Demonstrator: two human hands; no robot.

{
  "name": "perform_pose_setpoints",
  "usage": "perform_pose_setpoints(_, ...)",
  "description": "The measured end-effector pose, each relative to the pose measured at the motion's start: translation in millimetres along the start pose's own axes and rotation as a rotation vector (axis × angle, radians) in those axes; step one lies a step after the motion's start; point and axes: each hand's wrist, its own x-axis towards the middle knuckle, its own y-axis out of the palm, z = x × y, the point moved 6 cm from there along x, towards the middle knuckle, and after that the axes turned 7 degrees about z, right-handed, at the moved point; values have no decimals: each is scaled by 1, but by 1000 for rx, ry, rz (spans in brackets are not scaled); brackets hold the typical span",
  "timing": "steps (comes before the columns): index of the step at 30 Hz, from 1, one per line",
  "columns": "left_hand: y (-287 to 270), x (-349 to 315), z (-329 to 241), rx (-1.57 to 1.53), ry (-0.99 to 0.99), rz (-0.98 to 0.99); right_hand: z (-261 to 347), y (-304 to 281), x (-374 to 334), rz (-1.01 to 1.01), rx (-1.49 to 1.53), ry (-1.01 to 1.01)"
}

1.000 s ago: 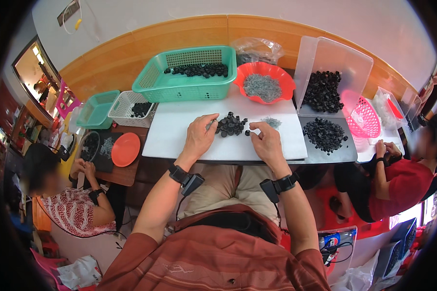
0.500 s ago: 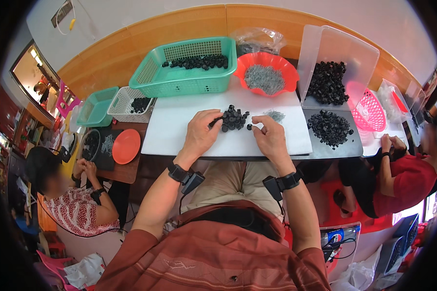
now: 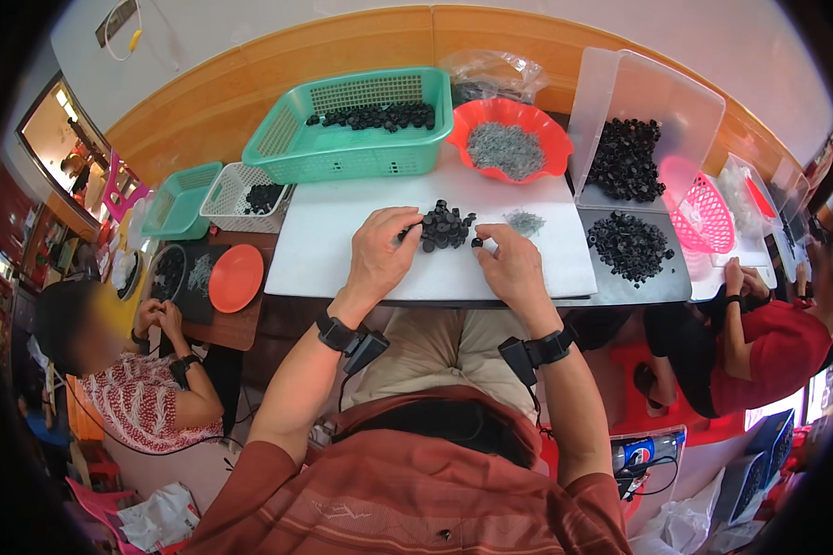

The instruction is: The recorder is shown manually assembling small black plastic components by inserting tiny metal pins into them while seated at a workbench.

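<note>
A small heap of round black plastic parts (image 3: 446, 228) lies on the white sheet (image 3: 329, 268) in front of me. At the heap's left edge, my left hand (image 3: 382, 252) has thumb and fingers bent around a dark piece, apparently one of the black parts, mostly hidden by the fingers. My right hand (image 3: 514, 268), just right of the heap, pinches a single black part (image 3: 478, 242) between thumb and forefinger. Behind that hand is a little pile of thin grey metal pieces (image 3: 525, 222), too small to name.
Behind the sheet stand a green basket (image 3: 347, 168) with black parts and a red scalloped bowl (image 3: 467, 113) of grey pieces. To the right are another black heap (image 3: 629, 246) and a clear bin (image 3: 703, 116). Co-workers sit at left (image 3: 153, 398) and right (image 3: 773, 347).
My view has shifted slightly. Both hands keep nearly the same places beside the heap; the right fingertips have closed more tightly around the black part.
</note>
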Motion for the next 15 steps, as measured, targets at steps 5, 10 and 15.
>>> perform_pose_setpoints(5,-5,-1,-8,-4,59,-75,4,-2,-2,-12,-26,-34)
perform_pose_setpoints(10,-11,-13,-27,-55,58,-139,0,-6,-5,-37,106,40)
perform_pose_setpoints(15,0,-31,-29,-492,-237,29,20,-8,-24,-63,209,-9)
